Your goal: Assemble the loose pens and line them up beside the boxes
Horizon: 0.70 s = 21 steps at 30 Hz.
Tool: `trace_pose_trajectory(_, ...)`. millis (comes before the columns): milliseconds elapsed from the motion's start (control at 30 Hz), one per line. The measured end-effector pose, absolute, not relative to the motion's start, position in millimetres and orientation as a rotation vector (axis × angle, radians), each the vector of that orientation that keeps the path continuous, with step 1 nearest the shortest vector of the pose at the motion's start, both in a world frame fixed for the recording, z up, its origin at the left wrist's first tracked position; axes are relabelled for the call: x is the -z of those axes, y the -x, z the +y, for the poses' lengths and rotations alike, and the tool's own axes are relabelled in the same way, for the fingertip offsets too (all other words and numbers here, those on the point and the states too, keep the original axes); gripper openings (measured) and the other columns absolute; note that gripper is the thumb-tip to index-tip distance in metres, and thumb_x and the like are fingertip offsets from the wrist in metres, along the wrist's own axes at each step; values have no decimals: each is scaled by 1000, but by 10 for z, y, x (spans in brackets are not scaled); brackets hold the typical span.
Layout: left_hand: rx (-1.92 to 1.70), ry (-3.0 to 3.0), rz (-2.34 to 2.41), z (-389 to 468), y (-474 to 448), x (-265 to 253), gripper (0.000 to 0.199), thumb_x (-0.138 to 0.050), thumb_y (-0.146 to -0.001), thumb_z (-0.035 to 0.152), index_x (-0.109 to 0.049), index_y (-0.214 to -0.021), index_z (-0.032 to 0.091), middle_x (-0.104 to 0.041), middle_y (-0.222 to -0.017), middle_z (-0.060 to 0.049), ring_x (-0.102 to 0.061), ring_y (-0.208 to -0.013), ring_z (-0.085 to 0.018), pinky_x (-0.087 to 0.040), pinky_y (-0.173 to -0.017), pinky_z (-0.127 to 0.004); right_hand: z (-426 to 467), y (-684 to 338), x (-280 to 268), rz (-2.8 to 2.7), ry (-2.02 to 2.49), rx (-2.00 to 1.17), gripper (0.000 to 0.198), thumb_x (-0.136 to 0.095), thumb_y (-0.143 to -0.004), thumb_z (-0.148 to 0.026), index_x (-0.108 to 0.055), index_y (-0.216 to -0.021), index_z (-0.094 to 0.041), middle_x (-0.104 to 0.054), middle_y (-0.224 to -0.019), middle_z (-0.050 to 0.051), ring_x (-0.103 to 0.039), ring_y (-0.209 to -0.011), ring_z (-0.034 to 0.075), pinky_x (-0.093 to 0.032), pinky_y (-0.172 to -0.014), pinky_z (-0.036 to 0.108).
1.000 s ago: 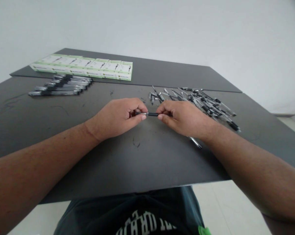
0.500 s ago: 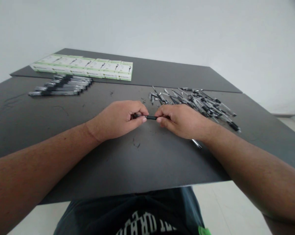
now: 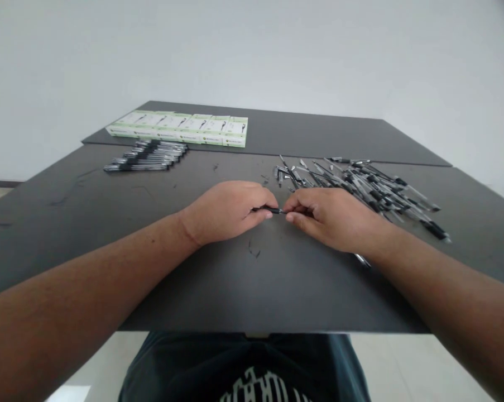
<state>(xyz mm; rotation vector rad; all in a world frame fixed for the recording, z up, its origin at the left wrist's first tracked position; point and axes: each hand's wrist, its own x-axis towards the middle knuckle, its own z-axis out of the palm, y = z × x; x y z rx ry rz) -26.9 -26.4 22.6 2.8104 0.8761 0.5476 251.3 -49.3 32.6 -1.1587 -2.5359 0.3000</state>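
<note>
Over the near middle of the table, my left hand [image 3: 237, 211] is closed around a black pen [image 3: 274, 210], thumb and fingertips pinching it. Its dark body lies nearly level and points to the right, with a short shiny end in the narrow gap between the hands. My right hand [image 3: 333, 216] is closed too, with thumb and forefinger pinched at that end. Its fingers hide whatever part they grip. Just behind my right hand spreads a loose pile of clear and black pens and pen parts [image 3: 375, 190].
At the left lies a neat row of pens [image 3: 151, 155]. Behind it stand several white and green boxes [image 3: 180, 128] side by side. A single pen [image 3: 363, 260] pokes out under my right wrist. Dark scuffs mark the grey table [image 3: 268, 290], whose front edge is near my lap.
The gap between my hands is narrower, and less of the pen shows. The view has shifted, so everything on the table sits further right and slightly lower in the picture.
</note>
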Motion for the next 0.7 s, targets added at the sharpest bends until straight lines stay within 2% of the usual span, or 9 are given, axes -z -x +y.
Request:
trace_pose_trajectory(133, -385, -2885, 1045, -160, 380, -308, 31, -56, -112, 35, -82, -126, 24, -87, -120, -7, -80, -115, -26, -57, -105, -37, -475, -2538, -346, -2424, 1203, -241, 14, -70, -104, -31, -81, -109, -25, -86, -96, 2, -78, -85, 21, -52, -76, 33)
trace_pose_trajectory(333, 144, -2796, 1580, 182, 732, -434, 33, -56, -104, 31, -83, -124, 26, -87, -127, -8, -80, -117, -30, -57, -97, -39, -462, -2544, -381, -2417, 1205, -190, 15, -70, -103, -32, -82, -108, -25, -85, -94, 3, -78, -83, 22, -52, -74, 34)
trace_pose_trajectory(533, 481, -2474, 1919, 513, 1358, -443, 35, -68, -93, 37, -88, -121, 30, -89, -113, -8, -80, -108, -33, -56, -95, -40, -485, -2536, -379, -2445, 1163, -180, 15, -69, -103, -30, -81, -110, -24, -85, -95, 3, -78, -82, 21, -53, -75, 34)
trace_pose_trajectory(600, 471, -2364, 2032, 625, 1603, -412, 34, -73, -85, 40, -90, -114, 32, -89, -108, -8, -80, -102, -34, -57, -91, -41, -485, -2541, -373, -2457, 1149, -175, 16, -70, -103, -30, -81, -111, -24, -85, -96, 4, -77, -81, 22, -54, -76, 34)
trace_pose_trajectory(700, 445, -2335, 2073, 742, 1928, -370, 23, -80, -75, 41, -89, -92, 28, -88, -96, -12, -80, -92, -36, -57, -85, -44, -487, -2551, -356, -2462, 1129, -173, 15, -70, -102, -30, -81, -111, -25, -85, -96, 3, -77, -81, 22, -54, -76, 34)
